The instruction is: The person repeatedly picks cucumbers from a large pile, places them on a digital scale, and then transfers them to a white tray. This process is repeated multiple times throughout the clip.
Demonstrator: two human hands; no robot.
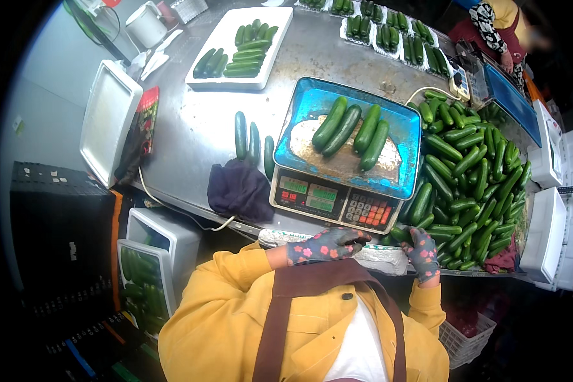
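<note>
My left hand [329,246], in a dark flowered glove, is over a white foam piece [382,260] at the table's front edge. Its fingers are slightly bent and apart, and I see nothing in them. My right hand [421,255], gloved alike, has its fingers around the end of a cucumber [399,234] by the scale's lower right corner. Several cucumbers [335,123] lie in two pairs on the worn blue pan of a digital scale [291,143]. To the right spreads a large heap of loose cucumbers [468,191].
Left of the scale are a dark cloth [238,191] and a few cucumbers [240,135]. A white foam tray [210,86] with cucumbers stands farther back. Wrapped cucumber packs [387,38] line the far edge. Another person [494,33] stands beyond a second scale [511,100]. Foam boxes [162,229] stand below left.
</note>
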